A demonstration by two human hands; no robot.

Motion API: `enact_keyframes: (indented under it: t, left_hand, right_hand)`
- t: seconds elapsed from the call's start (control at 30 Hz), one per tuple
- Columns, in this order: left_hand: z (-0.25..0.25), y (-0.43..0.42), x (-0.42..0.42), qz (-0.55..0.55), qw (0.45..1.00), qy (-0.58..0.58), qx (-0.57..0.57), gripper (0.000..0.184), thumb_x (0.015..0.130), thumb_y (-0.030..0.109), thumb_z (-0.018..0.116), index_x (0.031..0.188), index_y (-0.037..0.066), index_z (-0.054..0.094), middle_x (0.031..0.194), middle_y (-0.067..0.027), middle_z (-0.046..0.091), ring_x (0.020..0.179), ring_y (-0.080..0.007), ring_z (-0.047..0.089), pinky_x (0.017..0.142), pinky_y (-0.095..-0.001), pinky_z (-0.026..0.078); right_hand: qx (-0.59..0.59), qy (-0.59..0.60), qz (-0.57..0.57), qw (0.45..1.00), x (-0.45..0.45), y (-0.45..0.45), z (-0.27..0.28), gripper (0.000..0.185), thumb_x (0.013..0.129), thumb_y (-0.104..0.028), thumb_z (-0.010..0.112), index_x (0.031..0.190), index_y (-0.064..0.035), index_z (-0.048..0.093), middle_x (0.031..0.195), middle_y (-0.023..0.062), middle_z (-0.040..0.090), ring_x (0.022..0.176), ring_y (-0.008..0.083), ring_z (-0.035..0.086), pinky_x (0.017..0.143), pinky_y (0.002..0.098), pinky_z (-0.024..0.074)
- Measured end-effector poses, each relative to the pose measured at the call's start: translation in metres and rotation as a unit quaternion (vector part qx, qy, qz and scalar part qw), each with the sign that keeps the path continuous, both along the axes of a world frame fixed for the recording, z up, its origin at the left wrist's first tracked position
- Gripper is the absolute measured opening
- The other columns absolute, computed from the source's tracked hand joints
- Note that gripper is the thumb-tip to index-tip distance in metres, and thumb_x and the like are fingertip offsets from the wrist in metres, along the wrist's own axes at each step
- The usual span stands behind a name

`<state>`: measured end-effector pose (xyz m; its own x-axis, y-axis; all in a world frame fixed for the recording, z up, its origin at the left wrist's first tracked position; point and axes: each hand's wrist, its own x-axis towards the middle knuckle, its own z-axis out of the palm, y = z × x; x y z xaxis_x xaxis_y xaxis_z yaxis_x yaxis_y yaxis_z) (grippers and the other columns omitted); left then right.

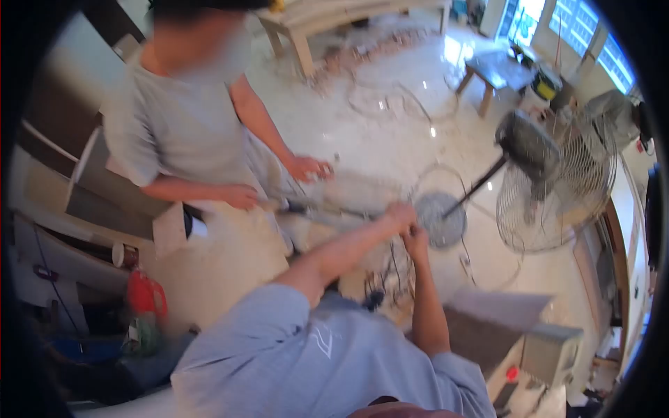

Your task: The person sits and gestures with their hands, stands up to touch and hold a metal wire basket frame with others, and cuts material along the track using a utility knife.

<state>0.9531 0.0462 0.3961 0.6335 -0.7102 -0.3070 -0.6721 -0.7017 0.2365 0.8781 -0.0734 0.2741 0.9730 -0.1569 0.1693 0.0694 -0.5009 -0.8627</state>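
Observation:
My left hand [398, 215] is closed, at the end of an outstretched arm. Just below it and touching it, my right hand [416, 240] is closed too, fingers pinched together. Whatever they hold is too small and blurred to name. A long thin grey bar [334, 211] runs from near a co-worker's hand [240, 196] towards my left hand; I cannot tell whether my fingers grip it. The co-worker's other hand [310, 168] is raised above the bar, fingers partly bent. Dark cords [396, 268] show beneath my hands.
A standing fan [557, 188] with a round base [441, 221] is at the right, cables looping around it. A wooden bench [362, 17] and a small table [500, 72] stand further back. A red jug [145, 292] is at the left. Debris [383, 52] covers part of the floor.

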Motion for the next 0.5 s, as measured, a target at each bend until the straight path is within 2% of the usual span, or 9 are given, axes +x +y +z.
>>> enact_keyframes:
  t: [0.07,0.1,0.17,0.23,0.3,0.33,0.37,0.43,0.5]
  left_hand:
    - [-0.019,0.000,0.001,0.038,0.998,-0.042,-0.008,0.029,0.071,0.035,0.075,0.085,0.010,0.074,0.090,-0.0121,0.071,0.088,-0.0290,0.069,0.076,-0.0409,0.055]
    - [-0.034,0.002,-0.001,0.090,0.993,-0.080,-0.020,0.029,0.074,0.034,0.072,0.081,0.006,0.072,0.089,-0.0138,0.071,0.088,-0.0314,0.069,0.074,-0.0406,0.056]
    - [-0.010,0.014,-0.014,0.218,0.967,-0.065,-0.115,0.018,0.079,0.023,0.065,0.083,0.006,0.071,0.090,-0.0141,0.070,0.084,-0.0320,0.068,0.072,-0.0405,0.056]
    - [-0.010,0.040,-0.037,0.241,0.901,-0.148,-0.328,0.024,0.085,0.027,0.061,0.080,0.005,0.069,0.084,-0.0158,0.067,0.075,-0.0352,0.065,0.067,-0.0443,0.053]
    - [0.002,0.069,-0.070,0.263,0.915,-0.083,-0.293,0.029,0.091,0.029,0.055,0.083,0.003,0.067,0.081,-0.0168,0.065,0.072,-0.0380,0.062,0.065,-0.0458,0.050]
    - [-0.015,0.087,-0.084,0.298,0.915,-0.036,-0.269,0.026,0.091,0.027,0.055,0.095,0.004,0.066,0.083,-0.0167,0.066,0.073,-0.0376,0.062,0.067,-0.0455,0.050]
    - [-0.038,0.103,-0.099,0.334,0.910,0.008,-0.244,0.028,0.092,0.026,0.054,0.106,0.004,0.065,0.085,-0.0165,0.067,0.075,-0.0372,0.063,0.068,-0.0452,0.050]
    - [-0.051,0.121,-0.132,0.402,0.857,0.011,-0.321,0.036,0.090,0.020,0.057,0.124,0.006,0.056,0.082,-0.0146,0.067,0.073,-0.0354,0.064,0.068,-0.0425,0.051]
    - [-0.053,0.141,-0.139,0.450,0.826,0.001,-0.340,0.052,0.090,0.017,0.057,0.139,0.008,0.041,0.082,-0.0146,0.068,0.074,-0.0350,0.065,0.069,-0.0423,0.051]
  right_hand:
    - [-0.012,0.099,0.021,0.995,-0.003,0.000,0.028,0.033,0.086,-0.025,0.065,0.105,0.0031,0.066,0.073,0.0148,0.066,0.068,0.0154,0.061,0.063,0.0318,0.0479]
    - [0.023,0.086,0.027,0.996,-0.004,0.002,0.033,0.035,0.087,-0.021,0.065,0.112,0.0028,0.063,0.077,0.0132,0.067,0.068,0.0150,0.061,0.063,0.0310,0.0485]
    - [0.043,0.039,0.006,0.998,-0.010,0.009,0.037,0.042,0.087,-0.013,0.064,0.126,0.0016,0.056,0.086,0.0118,0.067,0.068,0.0160,0.062,0.063,0.0311,0.0498]
    - [0.009,0.005,-0.024,1.000,-0.025,0.014,0.049,0.053,0.087,-0.008,0.063,0.136,0.0000,0.047,0.095,0.0126,0.065,0.068,0.0183,0.063,0.063,0.0321,0.0510]
    - [-0.026,-0.003,-0.040,0.999,-0.042,0.016,0.067,0.061,0.086,-0.007,0.064,0.142,-0.0014,0.039,0.102,0.0138,0.064,0.070,0.0204,0.064,0.063,0.0325,0.0519]
    - [-0.041,0.038,-0.021,0.998,-0.051,0.018,0.068,0.063,0.085,-0.004,0.060,0.144,-0.0041,0.037,0.092,0.0147,0.065,0.072,0.0299,0.065,0.062,0.0382,0.0509]
    - [-0.044,0.047,0.013,0.998,-0.061,0.022,0.072,0.064,0.085,-0.005,0.060,0.145,-0.0049,0.035,0.091,0.0151,0.065,0.072,0.0315,0.064,0.063,0.0391,0.0509]
    - [-0.046,0.054,0.092,0.993,-0.067,0.040,0.084,0.066,0.086,-0.006,0.059,0.147,-0.0065,0.033,0.091,0.0157,0.065,0.073,0.0347,0.063,0.064,0.0410,0.0508]
    - [-0.068,0.078,0.151,0.983,-0.063,0.061,0.086,0.076,0.086,-0.007,0.059,0.151,-0.0085,0.020,0.089,0.0171,0.066,0.075,0.0373,0.063,0.066,0.0442,0.0505]
